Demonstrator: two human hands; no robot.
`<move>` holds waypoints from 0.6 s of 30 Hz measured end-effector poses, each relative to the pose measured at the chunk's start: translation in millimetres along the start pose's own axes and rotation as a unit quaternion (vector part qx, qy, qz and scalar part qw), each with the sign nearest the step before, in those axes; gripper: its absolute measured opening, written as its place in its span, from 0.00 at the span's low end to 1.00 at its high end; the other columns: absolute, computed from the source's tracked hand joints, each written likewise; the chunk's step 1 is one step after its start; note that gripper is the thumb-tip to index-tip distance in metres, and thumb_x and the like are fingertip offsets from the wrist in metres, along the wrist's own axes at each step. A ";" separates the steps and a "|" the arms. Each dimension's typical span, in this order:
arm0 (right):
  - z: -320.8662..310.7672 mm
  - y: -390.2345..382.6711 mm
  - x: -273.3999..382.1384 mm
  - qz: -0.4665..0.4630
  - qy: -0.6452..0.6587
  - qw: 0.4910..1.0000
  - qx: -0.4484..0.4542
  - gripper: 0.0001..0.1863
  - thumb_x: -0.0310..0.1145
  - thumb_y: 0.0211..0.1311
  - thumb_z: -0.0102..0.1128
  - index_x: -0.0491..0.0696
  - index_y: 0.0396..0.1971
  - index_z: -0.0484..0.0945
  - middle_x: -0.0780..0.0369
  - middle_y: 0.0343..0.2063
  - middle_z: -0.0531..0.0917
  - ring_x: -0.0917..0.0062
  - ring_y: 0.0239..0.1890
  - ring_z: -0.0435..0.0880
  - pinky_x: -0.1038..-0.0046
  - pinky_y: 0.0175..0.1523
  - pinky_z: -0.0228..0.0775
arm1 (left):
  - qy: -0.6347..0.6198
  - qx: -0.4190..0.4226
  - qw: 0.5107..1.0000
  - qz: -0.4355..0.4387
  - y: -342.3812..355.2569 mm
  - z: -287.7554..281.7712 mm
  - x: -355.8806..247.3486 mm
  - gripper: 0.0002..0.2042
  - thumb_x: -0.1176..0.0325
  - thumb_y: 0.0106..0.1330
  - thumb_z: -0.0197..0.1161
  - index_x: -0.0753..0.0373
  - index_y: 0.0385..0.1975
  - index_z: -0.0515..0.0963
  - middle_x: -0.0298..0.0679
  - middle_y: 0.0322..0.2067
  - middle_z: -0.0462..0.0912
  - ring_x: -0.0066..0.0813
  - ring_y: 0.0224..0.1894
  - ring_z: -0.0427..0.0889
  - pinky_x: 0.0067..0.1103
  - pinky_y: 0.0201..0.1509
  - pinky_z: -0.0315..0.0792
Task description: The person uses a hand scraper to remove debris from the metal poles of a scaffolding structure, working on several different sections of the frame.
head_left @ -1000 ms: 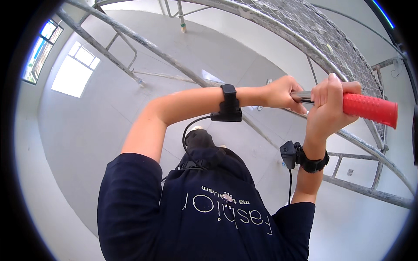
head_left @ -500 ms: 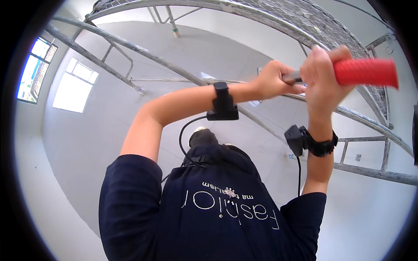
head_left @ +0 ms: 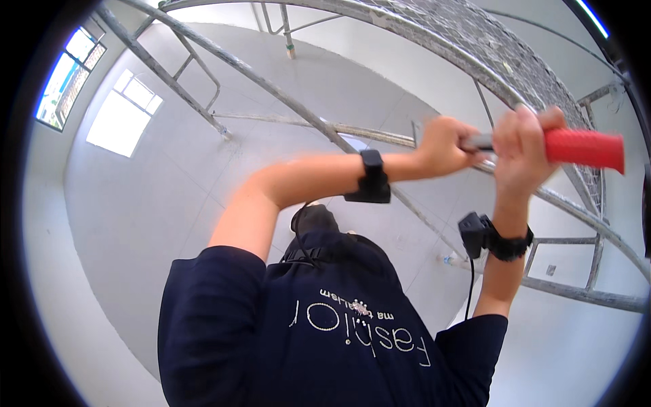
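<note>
Red-handled tool point(head_left: 584, 149) lies across the person's front, its long axis running nearly left to right, its red grip on the right. The right hand point(head_left: 521, 144) is curled around it against the inner end of that grip, so it is the nearer hand. The left hand point(head_left: 444, 146) sits farther left of the grip, fingers folded over the metal shaft point(head_left: 480, 142), of which a short bare stretch shows between the two fists.

Each wrist wears a black band with a box: the left band point(head_left: 374, 178) lies well left of the grip, the right band point(head_left: 507, 245) below it and to its left. Behind the grip and above it stretches the mesh platform point(head_left: 502, 54); a scaffold tube point(head_left: 271, 88) slants off far to its left, over the grey floor point(head_left: 156, 183).

Both hands and the grip are blurred, and the left fist hides the shaft's far end. A thin upright metal piece point(head_left: 415, 133) just beyond that fist may belong to the tool, though I cannot be sure.
</note>
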State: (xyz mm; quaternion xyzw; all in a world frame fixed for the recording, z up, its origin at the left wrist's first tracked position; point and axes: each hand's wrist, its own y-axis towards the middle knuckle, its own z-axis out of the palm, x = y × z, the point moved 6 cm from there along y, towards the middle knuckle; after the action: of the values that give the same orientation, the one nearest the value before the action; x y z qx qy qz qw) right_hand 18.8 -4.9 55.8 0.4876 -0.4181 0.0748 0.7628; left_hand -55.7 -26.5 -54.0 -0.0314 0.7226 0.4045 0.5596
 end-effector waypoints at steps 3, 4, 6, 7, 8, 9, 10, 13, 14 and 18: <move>-16.4 -0.4 22.7 -0.009 0.008 1.000 0.002 0.13 0.18 0.53 0.46 0.50 0.17 0.57 0.72 0.07 0.59 0.90 0.08 0.54 0.86 0.13 0.47 | 0.018 -0.027 0.999 0.004 -3.9 19.2 -19.4 0.11 0.66 0.38 0.63 0.62 0.09 0.68 0.44 0.08 0.64 0.44 0.13 0.62 0.29 0.17 0.57; -24.3 0.8 27.6 -0.021 0.021 1.000 0.006 0.12 0.17 0.53 0.45 0.50 0.18 0.57 0.72 0.07 0.60 0.90 0.07 0.55 0.85 0.12 0.47 | 0.017 -0.031 0.999 0.013 -2.0 24.4 -25.0 0.10 0.66 0.37 0.63 0.62 0.09 0.68 0.44 0.09 0.65 0.44 0.14 0.64 0.30 0.17 0.57; -27.4 -0.1 19.6 -0.003 0.042 0.999 -0.020 0.13 0.18 0.54 0.44 0.50 0.17 0.56 0.72 0.07 0.58 0.90 0.07 0.54 0.85 0.12 0.46 | 0.069 -0.029 0.997 0.007 -1.7 21.9 -19.3 0.08 0.66 0.37 0.61 0.61 0.09 0.70 0.44 0.09 0.67 0.45 0.15 0.67 0.31 0.18 0.59; -29.8 -2.8 12.2 0.005 0.055 0.998 -0.034 0.13 0.18 0.54 0.43 0.50 0.17 0.55 0.72 0.07 0.57 0.89 0.07 0.53 0.85 0.12 0.46 | 0.098 -0.026 0.995 0.004 -3.4 19.5 -14.5 0.07 0.66 0.37 0.60 0.60 0.09 0.70 0.44 0.10 0.68 0.46 0.16 0.69 0.31 0.19 0.61; -32.0 -6.7 -3.1 0.026 0.059 0.997 -0.053 0.13 0.18 0.54 0.43 0.50 0.17 0.55 0.71 0.07 0.57 0.89 0.07 0.53 0.84 0.12 0.46 | 0.125 -0.023 0.991 -0.033 -7.8 15.2 -3.0 0.07 0.66 0.37 0.62 0.60 0.11 0.71 0.44 0.10 0.69 0.46 0.17 0.69 0.31 0.19 0.61; -32.0 -10.2 -24.6 0.048 0.063 0.994 -0.071 0.13 0.18 0.54 0.43 0.50 0.17 0.55 0.71 0.07 0.57 0.89 0.07 0.53 0.84 0.12 0.46 | 0.151 -0.020 0.986 -0.070 -13.8 7.2 11.1 0.07 0.66 0.38 0.63 0.60 0.12 0.72 0.44 0.11 0.69 0.46 0.18 0.70 0.30 0.20 0.62; -28.0 -11.2 -42.3 0.069 0.071 0.991 -0.085 0.13 0.18 0.54 0.43 0.50 0.17 0.55 0.71 0.07 0.57 0.89 0.07 0.53 0.83 0.12 0.47 | 0.182 -0.021 0.977 -0.106 -17.1 -5.6 20.9 0.08 0.66 0.38 0.65 0.60 0.14 0.73 0.44 0.12 0.69 0.46 0.19 0.70 0.29 0.21 0.63; -16.1 -7.0 -34.6 0.067 0.056 0.995 -0.043 0.13 0.17 0.53 0.45 0.49 0.17 0.55 0.71 0.07 0.57 0.88 0.07 0.54 0.83 0.12 0.47 | 0.131 -0.039 0.989 -0.062 -17.0 -7.9 13.8 0.07 0.66 0.38 0.61 0.60 0.11 0.72 0.44 0.11 0.70 0.47 0.18 0.70 0.31 0.21 0.65; -7.8 -3.8 -24.5 0.068 0.043 0.996 -0.027 0.13 0.17 0.52 0.45 0.49 0.17 0.55 0.71 0.07 0.57 0.88 0.06 0.54 0.83 0.12 0.47 | 0.127 -0.048 0.990 -0.045 -15.8 -7.5 6.8 0.06 0.65 0.38 0.59 0.59 0.10 0.73 0.43 0.11 0.71 0.46 0.18 0.71 0.32 0.22 0.66; 3.0 39.5 17.1 0.051 -0.030 0.994 0.087 0.14 0.20 0.53 0.47 0.51 0.16 0.56 0.71 0.05 0.58 0.89 0.06 0.55 0.84 0.11 0.48 | -0.016 -0.083 0.996 -0.013 12.6 12.9 -26.0 0.09 0.67 0.40 0.60 0.61 0.09 0.68 0.44 0.10 0.70 0.46 0.16 0.70 0.31 0.20 0.63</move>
State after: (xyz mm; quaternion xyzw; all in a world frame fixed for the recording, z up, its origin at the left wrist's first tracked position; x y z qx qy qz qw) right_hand 7.4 7.8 95.4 0.5324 -0.4572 0.1353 0.6994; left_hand -42.3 -20.6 -26.0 -0.0808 0.6771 0.4562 0.5717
